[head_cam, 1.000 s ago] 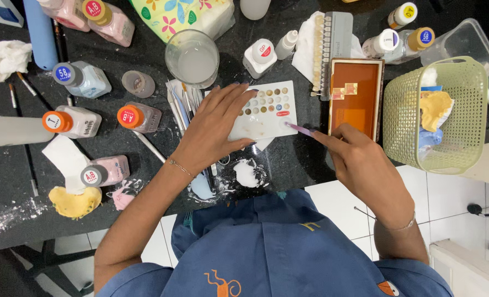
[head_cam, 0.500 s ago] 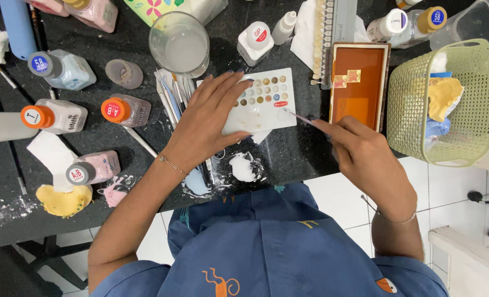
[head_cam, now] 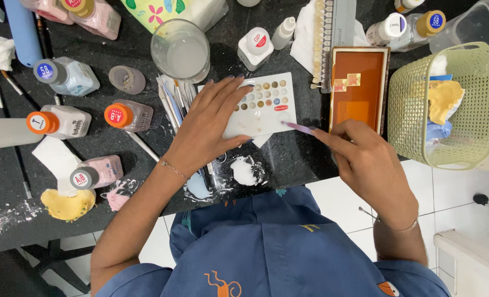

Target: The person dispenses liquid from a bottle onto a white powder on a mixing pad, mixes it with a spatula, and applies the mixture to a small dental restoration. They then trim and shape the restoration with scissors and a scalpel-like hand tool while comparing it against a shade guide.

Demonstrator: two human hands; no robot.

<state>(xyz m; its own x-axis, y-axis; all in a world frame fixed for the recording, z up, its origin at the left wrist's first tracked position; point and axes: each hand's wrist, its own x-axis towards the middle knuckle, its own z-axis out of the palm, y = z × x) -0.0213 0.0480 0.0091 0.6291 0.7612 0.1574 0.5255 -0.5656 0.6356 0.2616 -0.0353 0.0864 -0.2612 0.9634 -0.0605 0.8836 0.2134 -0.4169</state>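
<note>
The left hand (head_cam: 208,124) lies flat, fingers spread, on a white palette (head_cam: 266,107) mid-tabletop (head_cam: 145,165). The right hand (head_cam: 365,159) pinches a thin tool (head_cam: 296,127) touching the palette's right edge. Bottles (head_cam: 68,122) crowd the left; a glass (head_cam: 180,50) stands beyond, a green basket (head_cam: 409,115) at right.

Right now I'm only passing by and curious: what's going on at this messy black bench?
A person in a blue top works over a black counter. Their left hand lies flat on a white palette with rows of small colour wells, steadying it. Their right hand holds a thin tool, its tip at the palette's lower right corner. Around them are capped bottles, a glass of cloudy water, brushes, an orange tray and a green basket.
</note>
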